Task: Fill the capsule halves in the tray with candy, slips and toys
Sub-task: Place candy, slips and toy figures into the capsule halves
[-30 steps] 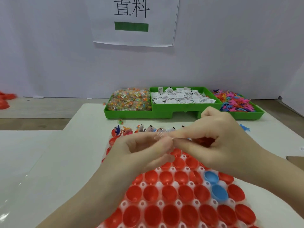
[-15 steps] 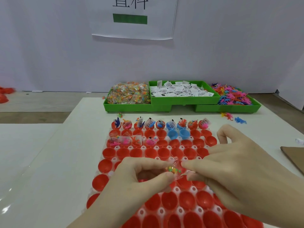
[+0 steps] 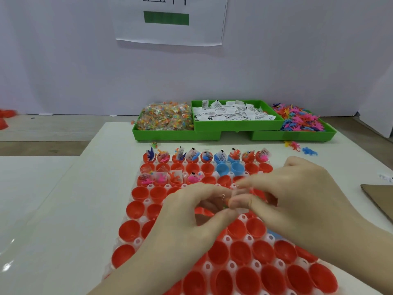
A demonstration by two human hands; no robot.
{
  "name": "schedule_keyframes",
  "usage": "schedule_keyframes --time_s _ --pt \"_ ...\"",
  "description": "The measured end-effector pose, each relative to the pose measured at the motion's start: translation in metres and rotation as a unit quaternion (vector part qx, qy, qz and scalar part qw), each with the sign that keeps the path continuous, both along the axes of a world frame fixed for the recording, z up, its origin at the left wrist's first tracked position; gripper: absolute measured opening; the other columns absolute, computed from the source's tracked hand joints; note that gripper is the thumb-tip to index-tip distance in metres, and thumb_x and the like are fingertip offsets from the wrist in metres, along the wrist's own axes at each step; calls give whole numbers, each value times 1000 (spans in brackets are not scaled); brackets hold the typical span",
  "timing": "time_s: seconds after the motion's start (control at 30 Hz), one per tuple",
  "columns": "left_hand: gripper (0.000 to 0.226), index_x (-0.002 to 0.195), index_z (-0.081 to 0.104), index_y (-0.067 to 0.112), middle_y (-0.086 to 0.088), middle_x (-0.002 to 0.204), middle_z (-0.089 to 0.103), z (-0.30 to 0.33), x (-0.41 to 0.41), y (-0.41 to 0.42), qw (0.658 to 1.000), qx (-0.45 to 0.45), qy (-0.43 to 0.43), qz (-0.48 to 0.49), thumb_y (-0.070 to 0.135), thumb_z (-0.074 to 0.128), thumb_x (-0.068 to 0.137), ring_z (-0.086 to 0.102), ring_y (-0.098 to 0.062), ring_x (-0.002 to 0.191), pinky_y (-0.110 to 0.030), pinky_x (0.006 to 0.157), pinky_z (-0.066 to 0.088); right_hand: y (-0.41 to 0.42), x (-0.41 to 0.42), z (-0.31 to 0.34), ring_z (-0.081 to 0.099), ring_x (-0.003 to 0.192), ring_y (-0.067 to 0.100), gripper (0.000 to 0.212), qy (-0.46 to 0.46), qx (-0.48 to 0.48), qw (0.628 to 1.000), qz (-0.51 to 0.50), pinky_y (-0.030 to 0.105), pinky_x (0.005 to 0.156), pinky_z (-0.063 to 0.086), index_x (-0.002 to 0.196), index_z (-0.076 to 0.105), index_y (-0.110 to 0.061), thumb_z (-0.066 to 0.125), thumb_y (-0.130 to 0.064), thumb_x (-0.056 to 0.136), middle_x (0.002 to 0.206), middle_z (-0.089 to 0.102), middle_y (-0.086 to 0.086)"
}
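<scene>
Both hands – left hand (image 3: 191,211) and right hand (image 3: 297,194) – pinch a small candy packet (image 3: 225,202) over the tray (image 3: 146,202), centre; it looks light, crinkly, slippery – best held by the edges.

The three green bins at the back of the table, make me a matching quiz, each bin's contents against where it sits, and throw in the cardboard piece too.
Things:
1. candy packets
2. paper slips
3. plastic toy figures
4. cardboard piece

Places:
A. middle green bin, which sits higher than its neighbours
B. right edge of the table, beside the person's right hand
C. left green bin
D. right green bin

Pairs: 1-C, 2-A, 3-D, 4-B
</scene>
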State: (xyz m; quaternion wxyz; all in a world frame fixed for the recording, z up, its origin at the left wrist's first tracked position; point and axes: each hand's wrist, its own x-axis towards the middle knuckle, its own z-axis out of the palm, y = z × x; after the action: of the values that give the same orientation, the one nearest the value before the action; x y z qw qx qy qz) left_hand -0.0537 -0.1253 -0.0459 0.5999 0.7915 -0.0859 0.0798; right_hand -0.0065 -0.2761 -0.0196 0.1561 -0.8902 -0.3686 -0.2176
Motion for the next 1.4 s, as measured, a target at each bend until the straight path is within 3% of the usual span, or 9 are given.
schedule_keyframes --time_s 0.07,0.17,0.4,0.53,0.73,0.87,0.97,1.1,1.4 --pt "27 77 71 37 13 77 67 -1 2 3 1000 1 1 0 10 70 75 64 -2 72 -16 64 52 -1 -1 1 16 37 -12 40 76 54 996 -9 0 46 28 68 71 -27 45 -58 68 37 14 -20" --pt "27 85 72 36 6 77 71 2 2 8 999 -26 20 -20 10 69 77 67 -8 70 -20 68 55 -6 -1 3 37 40 6 38 171 82 982 -2 12 47 29 74 68 -34 57 -68 59 38 31 -7" --pt "17 77 76 18 -3 69 70 7 4 8 975 -178 130 -26 20 73 60 70 -13 67 -15 62 53 -6 5 5 34 40 5 43 279 229 933 14 12 45 30 75 68 -30 61 -68 57 45 35 -1" --pt "7 64 75 20 1 63 68 8 8 7 958 -235 164 12 14 73 61 68 -9 61 -13 58 52 -9 11 13 52 44 9 46 462 349 815 -15 12 50 45 77 71 -21 44 -57 69 49 40 -2" --pt "11 69 74 14 0 65 70 9 10 -3 954 -231 192 29 6 69 76 70 -11 65 -14 60 53 -7 12 15 45 47 9 34 611 423 667 45 22 48 50 79 72 -3 49 -24 66 53 44 1" --pt "19 61 73 13 0 62 68 11 12 -4 954 -226 192 38 4 69 77 68 -8 61 -13 59 53 -14 8 17 61 57 10 33 543 387 742 66 18 60 54 92 72 -8 56 -27 70 60 60 -7" --pt "19 61 73 13 0 63 69 14 12 -3 956 -224 189 37 3 68 76 67 -7 61 -15 62 55 -13 3 21 64 52 12 24 421 385 818 76 15 53 51 78 75 -26 67 -29 56 60 69 2" --pt "11 67 73 11 -2 67 69 16 12 -2 960 -215 177 22 4 69 75 68 -8 63 -16 64 55 -11 1 21 68 55 12 30 366 401 835 88 16 53 53 65 72 -19 73 -30 37 60 70 1" --pt "13 81 75 15 -2 69 71 21 11 -1 977 -165 133 -34 6 68 76 69 -8 65 -10 59 50 -4 8 13 54 50 13 27 354 333 872 55 18 47 44 60 73 -28 73 -44 38 68 66 -5"
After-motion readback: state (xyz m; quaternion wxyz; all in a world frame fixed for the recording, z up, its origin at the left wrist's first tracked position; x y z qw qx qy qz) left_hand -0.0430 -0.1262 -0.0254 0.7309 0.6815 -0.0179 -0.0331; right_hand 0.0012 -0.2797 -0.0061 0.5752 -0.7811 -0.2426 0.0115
